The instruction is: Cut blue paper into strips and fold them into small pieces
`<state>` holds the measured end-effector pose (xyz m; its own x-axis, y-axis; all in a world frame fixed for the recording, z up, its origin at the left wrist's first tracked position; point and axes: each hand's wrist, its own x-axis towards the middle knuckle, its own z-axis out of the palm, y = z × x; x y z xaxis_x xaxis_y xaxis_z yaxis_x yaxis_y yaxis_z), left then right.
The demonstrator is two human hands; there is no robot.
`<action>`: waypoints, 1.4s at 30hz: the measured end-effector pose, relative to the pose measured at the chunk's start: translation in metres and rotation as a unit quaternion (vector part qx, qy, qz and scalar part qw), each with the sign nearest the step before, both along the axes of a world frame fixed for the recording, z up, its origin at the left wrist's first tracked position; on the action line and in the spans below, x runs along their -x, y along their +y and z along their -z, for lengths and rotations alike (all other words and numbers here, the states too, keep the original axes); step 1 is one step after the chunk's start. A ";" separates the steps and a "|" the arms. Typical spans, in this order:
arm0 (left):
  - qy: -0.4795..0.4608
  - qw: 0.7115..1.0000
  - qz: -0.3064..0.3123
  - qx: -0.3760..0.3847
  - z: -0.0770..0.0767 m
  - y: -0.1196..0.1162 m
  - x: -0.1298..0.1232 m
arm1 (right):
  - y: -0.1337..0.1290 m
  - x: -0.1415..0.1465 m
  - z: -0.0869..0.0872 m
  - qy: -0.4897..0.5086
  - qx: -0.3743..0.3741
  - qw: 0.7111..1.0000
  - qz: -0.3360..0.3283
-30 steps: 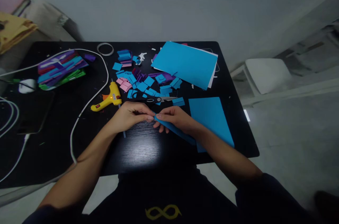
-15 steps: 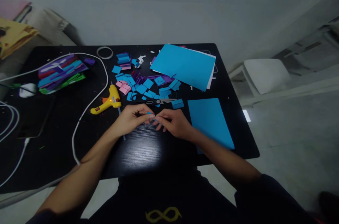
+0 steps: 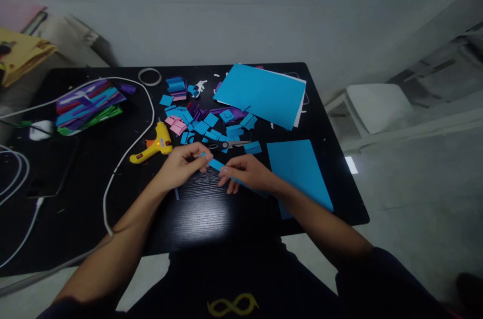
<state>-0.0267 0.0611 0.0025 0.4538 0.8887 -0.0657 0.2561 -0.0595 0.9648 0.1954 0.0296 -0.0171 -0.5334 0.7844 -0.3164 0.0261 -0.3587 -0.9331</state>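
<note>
A narrow blue paper strip [image 3: 216, 164] stretches between my two hands over the near part of the black table. My left hand [image 3: 185, 164] pinches its far left end between thumb and fingers. Farther along, my right hand [image 3: 245, 173] grips the strip, whose other end runs under that hand toward the wrist. Just beyond my fingers lie black-handled scissors [image 3: 225, 145], blades pointing right. Past them spreads a loose pile of cut and folded blue paper pieces [image 3: 202, 127], with pink pieces [image 3: 176, 125] and purple ones [image 3: 198, 110] among it.
A yellow glue gun [image 3: 156, 144] lies left of my left hand. Blue sheets [image 3: 262, 92] rest at the back right, another blue sheet [image 3: 302, 175] by my right forearm. A white cable [image 3: 128, 150] crosses the left side, near a bundle of coloured strips [image 3: 88, 105] and a phone [image 3: 53, 170].
My hands have moved apart, the left one shifting left and slightly away. More of the blue strip now shows between them and beneath the right hand.
</note>
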 end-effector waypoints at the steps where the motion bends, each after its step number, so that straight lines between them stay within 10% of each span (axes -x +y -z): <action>1: 0.000 1.000 -0.014 -0.007 -0.001 0.001 0.001 | 0.002 -0.001 0.001 0.013 0.019 1.000 -0.012; 42: -0.084 0.987 -0.108 0.082 0.005 -0.010 -0.022 | 0.003 -0.001 0.007 0.056 0.050 0.997 0.007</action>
